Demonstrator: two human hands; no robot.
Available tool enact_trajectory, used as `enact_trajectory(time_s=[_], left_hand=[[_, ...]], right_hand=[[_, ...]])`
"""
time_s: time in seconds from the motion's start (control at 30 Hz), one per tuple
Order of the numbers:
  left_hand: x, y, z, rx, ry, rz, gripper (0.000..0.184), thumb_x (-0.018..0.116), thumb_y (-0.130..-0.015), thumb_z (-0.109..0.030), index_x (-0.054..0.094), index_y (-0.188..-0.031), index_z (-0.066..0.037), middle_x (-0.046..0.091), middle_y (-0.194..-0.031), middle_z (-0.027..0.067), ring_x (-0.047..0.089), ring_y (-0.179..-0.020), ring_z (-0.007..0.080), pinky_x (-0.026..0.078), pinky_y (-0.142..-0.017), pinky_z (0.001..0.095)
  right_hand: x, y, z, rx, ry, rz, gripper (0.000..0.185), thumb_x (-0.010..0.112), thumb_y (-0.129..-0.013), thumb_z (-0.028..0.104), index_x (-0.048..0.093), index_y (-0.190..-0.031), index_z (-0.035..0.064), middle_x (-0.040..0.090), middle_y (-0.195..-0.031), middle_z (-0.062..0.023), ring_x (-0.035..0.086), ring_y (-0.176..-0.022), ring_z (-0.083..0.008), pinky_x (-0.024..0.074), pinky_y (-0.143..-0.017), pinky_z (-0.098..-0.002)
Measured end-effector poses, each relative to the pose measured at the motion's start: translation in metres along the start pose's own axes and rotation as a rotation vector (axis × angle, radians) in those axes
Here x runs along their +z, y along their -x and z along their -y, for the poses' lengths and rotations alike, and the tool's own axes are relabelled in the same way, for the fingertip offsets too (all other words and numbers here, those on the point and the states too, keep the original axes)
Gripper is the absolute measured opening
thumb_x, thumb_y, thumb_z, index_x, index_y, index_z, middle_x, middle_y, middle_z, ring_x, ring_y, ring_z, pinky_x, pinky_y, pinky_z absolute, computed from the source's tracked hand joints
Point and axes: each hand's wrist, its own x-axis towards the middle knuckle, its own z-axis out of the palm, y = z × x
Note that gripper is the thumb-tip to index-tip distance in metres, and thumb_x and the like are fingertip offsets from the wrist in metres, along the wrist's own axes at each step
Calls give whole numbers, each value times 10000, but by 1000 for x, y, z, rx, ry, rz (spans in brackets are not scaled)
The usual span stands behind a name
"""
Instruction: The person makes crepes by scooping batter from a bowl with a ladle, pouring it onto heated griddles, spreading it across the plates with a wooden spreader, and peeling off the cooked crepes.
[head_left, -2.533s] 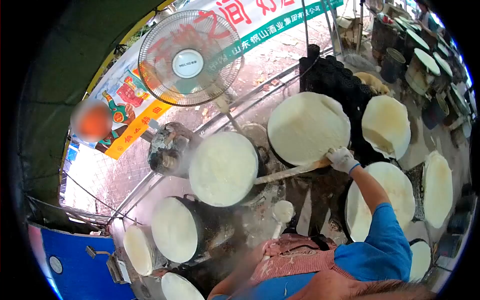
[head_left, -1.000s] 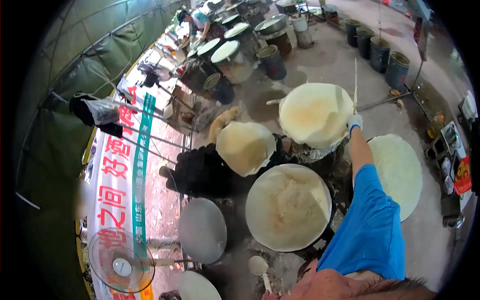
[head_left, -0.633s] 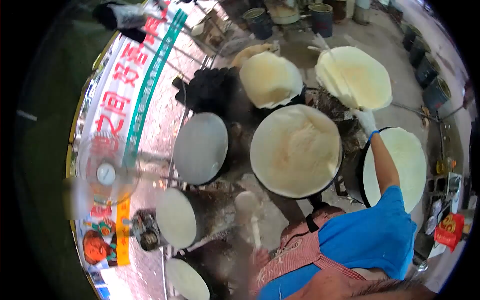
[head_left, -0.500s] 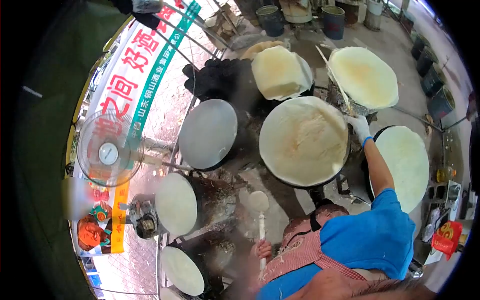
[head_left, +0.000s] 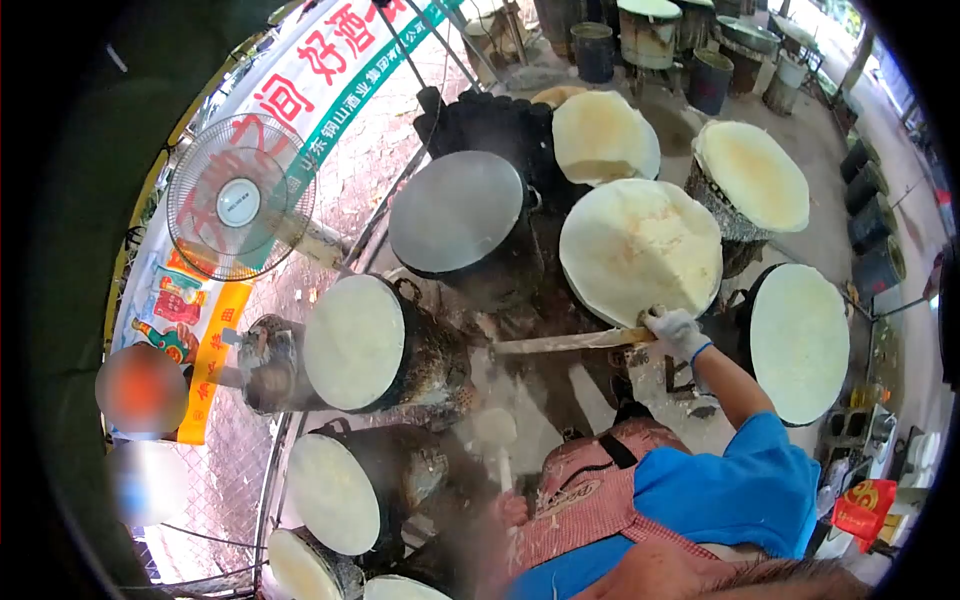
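Observation:
My right hand [head_left: 678, 333], in a pale glove, is closed on a flat wooden stick [head_left: 570, 342]. The stick points left, along the near edge of a large round griddle covered by a thin flatbread [head_left: 640, 250]; I cannot tell if it touches it. My left hand [head_left: 512, 508] grips the pale handle of a ladle [head_left: 495, 427], whose round head is above the floor near the apron. Right of my gloved hand is another griddle with a pale flatbread [head_left: 800, 345]. A bare grey griddle [head_left: 458, 212] steams at the upper left.
More batter-covered griddles [head_left: 353, 342] line the left side. Flatbreads [head_left: 605, 138] lie at the back, one on a drum-like stand [head_left: 752, 175]. A fan [head_left: 240, 200] stands before a banner [head_left: 300, 90]. Metal buckets [head_left: 878, 237] line the right, near a red bag [head_left: 864, 510].
My right hand has come nearer and left from beside the griddle's right edge. The stick has swung from pointing away to pointing left. The view has shifted; my left hand still holds the ladle.

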Motion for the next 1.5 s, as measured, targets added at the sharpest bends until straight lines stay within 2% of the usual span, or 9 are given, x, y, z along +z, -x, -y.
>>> enact_trajectory(time_s=[0.27,0.33,0.63,0.73,0.9,1.07,1.17,1.23,1.5], left_hand=[[-4,-4,-14,53,-123,0,315,390,-984,-237,390,-712,-78,320,-537,13,316,-428,123,315,-394,255],[-2,-11,-10,68,-150,-3,309,393,-983,-235,393,-717,-78,320,-538,12,316,-428,121,314,-392,253],[26,-80,27,161,-280,-57,282,406,-979,-227,405,-739,-79,321,-542,7,317,-429,111,308,-386,245],[40,-111,37,158,-339,-99,273,410,-978,-224,410,-746,-79,322,-544,5,317,-429,107,306,-384,243],[63,-150,50,165,-436,-136,259,417,-975,-220,417,-759,-79,323,-547,3,318,-430,102,303,-380,238],[89,-174,55,192,-492,-163,244,424,-973,-215,424,-771,-79,323,-549,0,318,-430,96,300,-377,233],[102,-180,57,230,-519,-186,235,428,-972,-213,428,-778,-79,324,-551,-2,319,-431,93,298,-375,231],[105,-178,60,255,-530,-209,229,431,-971,-211,431,-783,-79,324,-552,-3,319,-431,91,296,-373,229],[90,-160,81,390,-455,-200,206,443,-967,-204,442,-803,-79,326,-556,-8,320,-431,82,291,-367,222]], right_hand=[[-70,-57,-34,-87,193,90,177,582,-719,202,604,-802,47,631,-725,-168,640,-688,-333,517,-632,-433],[-81,-92,-82,-117,122,-195,180,581,-706,190,606,-830,62,627,-721,-182,634,-696,-342,505,-636,-453],[-295,-191,-279,375,24,-495,294,557,-764,260,624,-883,0,633,-926,-234,604,-918,-382,471,-808,-452],[-316,-135,-360,643,-272,-627,292,543,-763,215,618,-887,-39,631,-806,-242,638,-773,-364,493,-680,-450],[-240,-32,-450,950,-907,-1070,191,554,-739,154,577,-799,-26,531,-543,-85,498,-398,-183,363,-354,-324],[-64,35,-506,1109,-1038,-1367,203,551,-801,189,569,-838,-11,519,-529,-74,490,-403,-187,371,-360,-348],[82,51,-592,1411,-607,-1173,299,565,-778,210,643,-855,-69,621,-679,-162,590,-615,-251,441,-533,-405],[42,44,-534,1586,-1048,-1349,404,563,-751,280,628,-850,-106,636,-734,-251,627,-674,-337,468,-624,-434],[17,63,-554,1808,-138,-780,360,610,-779,351,648,-982,56,671,-985,-169,651,-909,-318,505,-708,-408]])
